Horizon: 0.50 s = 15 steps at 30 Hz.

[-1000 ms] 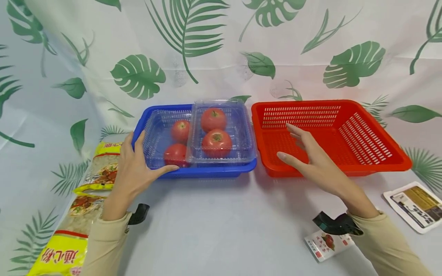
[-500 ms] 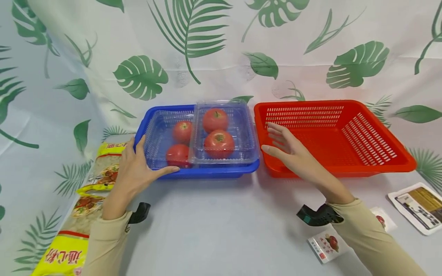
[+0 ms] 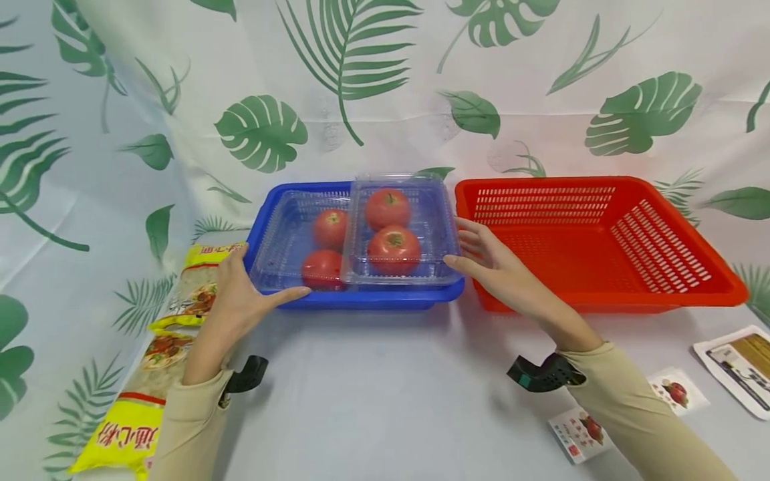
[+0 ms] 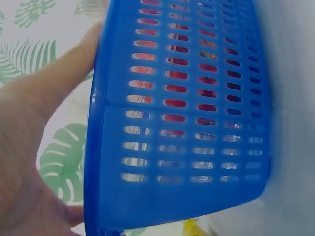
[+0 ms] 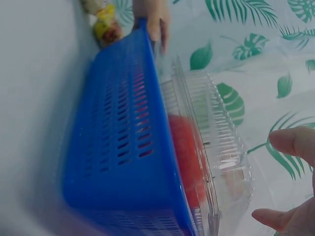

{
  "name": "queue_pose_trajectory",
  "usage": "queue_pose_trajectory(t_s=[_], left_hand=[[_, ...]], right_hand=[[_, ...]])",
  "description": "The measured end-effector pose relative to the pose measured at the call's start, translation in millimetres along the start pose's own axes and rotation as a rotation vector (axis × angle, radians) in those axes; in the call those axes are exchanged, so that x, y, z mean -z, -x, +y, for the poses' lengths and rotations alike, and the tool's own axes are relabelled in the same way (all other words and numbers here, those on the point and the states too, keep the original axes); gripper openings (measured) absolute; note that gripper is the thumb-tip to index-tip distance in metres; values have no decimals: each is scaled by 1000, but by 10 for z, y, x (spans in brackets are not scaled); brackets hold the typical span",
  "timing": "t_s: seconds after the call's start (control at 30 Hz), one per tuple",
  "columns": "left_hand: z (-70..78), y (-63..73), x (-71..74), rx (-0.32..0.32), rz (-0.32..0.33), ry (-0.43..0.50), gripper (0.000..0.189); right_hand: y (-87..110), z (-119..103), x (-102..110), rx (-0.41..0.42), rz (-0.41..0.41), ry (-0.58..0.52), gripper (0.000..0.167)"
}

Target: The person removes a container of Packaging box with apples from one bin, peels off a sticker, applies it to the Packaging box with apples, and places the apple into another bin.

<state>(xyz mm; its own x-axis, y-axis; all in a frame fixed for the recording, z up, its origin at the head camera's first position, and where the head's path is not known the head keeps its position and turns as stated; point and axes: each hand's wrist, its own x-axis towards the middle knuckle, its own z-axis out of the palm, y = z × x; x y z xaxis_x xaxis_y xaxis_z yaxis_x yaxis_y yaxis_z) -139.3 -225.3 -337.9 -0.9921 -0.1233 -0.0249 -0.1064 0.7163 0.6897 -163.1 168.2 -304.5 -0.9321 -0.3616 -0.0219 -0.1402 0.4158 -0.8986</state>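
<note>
Tomatoes, four in all, [image 3: 394, 248] sit within the outline of a single blue basket [image 3: 368, 298] on the white cloth [image 3: 385, 401]: two show through the raised clear box [image 3: 434, 227] on the right, and two lie lower, at the clear tray [image 3: 281, 230] on the left. Whether those two clear pieces are joined cannot be told. The blue basket stands mouth up, its long axis running left to right in front of the person, a short end toward each hand. The raised box overlaps the tray and rises above the basket's rim.

The left hand [image 3: 240, 297] rests on the basket's left near corner, thumb stretched along the near rim, fingers spread along the left end. The right hand [image 3: 496, 267] is held with thumb and fingers spread apart and nothing between them, its thumb tip just beside the raised box; contact cannot be made out.

One red basket [image 3: 553, 244] sits just right of the blue one, long axis also crosswise. Two yellow bags [image 3: 123, 431] lie end to end at the left, running away from the person. Two small white packets [image 3: 581, 434] and one white-edged pack [image 3: 742, 367] lie at the right.
</note>
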Motion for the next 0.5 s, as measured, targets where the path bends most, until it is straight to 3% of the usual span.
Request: queue_pose_trajectory(t_s=[0.2,0.5], left_hand=[[-60,27,-16,41,64,186,132],[-117,17,-64,153,70,314,125]], right_hand=[[-18,-29,-33,-9,-1,21,81],[-60,-28,-68,3,25,-29,75]])
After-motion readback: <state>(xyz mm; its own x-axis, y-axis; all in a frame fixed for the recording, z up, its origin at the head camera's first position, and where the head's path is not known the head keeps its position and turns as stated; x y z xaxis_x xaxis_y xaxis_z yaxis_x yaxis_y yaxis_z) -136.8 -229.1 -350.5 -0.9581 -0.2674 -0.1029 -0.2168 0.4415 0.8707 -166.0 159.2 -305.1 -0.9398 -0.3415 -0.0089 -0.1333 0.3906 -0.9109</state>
